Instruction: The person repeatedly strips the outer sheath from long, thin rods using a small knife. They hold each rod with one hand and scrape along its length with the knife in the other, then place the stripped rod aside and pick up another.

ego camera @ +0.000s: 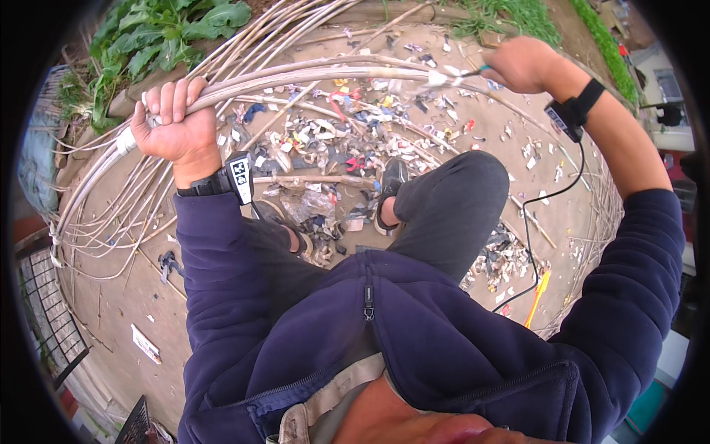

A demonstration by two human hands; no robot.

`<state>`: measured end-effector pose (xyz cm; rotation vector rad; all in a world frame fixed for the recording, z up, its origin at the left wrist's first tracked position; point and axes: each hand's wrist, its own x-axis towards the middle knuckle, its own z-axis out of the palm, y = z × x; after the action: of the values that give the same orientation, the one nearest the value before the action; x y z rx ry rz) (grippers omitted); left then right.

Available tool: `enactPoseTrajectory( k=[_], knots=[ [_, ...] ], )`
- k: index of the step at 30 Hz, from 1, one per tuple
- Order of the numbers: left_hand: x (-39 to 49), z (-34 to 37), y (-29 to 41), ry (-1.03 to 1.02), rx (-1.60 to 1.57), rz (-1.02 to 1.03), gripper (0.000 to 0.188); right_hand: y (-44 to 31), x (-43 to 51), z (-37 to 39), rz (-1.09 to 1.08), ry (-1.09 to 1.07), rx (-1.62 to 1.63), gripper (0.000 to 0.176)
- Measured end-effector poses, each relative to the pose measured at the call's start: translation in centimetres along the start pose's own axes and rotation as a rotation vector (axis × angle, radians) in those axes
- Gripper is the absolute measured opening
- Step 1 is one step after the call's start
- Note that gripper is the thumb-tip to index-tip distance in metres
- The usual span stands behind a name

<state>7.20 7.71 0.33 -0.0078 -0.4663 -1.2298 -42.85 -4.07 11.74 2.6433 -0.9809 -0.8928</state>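
My left hand is closed around a bundle of long pale canes, which curve across the view. White wrapping binds the bundle just left of this hand. Further right, more whitish wrapping sits around the canes, partly blurred. Beside that wrapping, my right hand grips a small teal-handled tool. A thin dark part sticks out of the fist toward the canes; motion blur hides its exact kind and whether it touches them.
Scraps of cloth and plastic litter the ground around my shoes. Loose canes spread at the left. Leafy plants grow at the upper left. A black cable hangs from my right wrist device. An orange-yellow object lies at the right.
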Motion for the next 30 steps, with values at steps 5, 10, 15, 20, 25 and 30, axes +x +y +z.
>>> enactPoseTrajectory(
  k=[5,10,15,20,25,30],
  knots=[
    [0.6,-1.0,5.3,-0.034,-0.022,0.024,0.027,7.0,-16.8,8.3,0.718,-0.278,0.111,0.042],
    [-0.1,-1.8,-3.7,0.046,-0.078,-0.034,0.022,0.7,-10.0,11.3,0.743,0.400,0.711,0.032],
    [-3.1,1.4,-12.1,-0.033,0.094,-0.185,0.030,-6.7,-0.6,8.5,0.405,0.716,0.555,0.042],
    [-2.0,-0.8,-5.6,0.399,0.053,0.159,0.055,-4.0,-1.8,11.7,0.489,0.537,0.590,0.043],
    [0.3,-5.3,5.2,0.573,-0.127,0.374,0.056,-2.3,-4.7,15.2,0.554,0.483,0.601,0.042],
    [-0.4,-6.7,2.2,0.628,-0.041,0.332,0.057,-2.8,-5.1,7.5,0.479,0.490,0.720,0.040]
  ],
)
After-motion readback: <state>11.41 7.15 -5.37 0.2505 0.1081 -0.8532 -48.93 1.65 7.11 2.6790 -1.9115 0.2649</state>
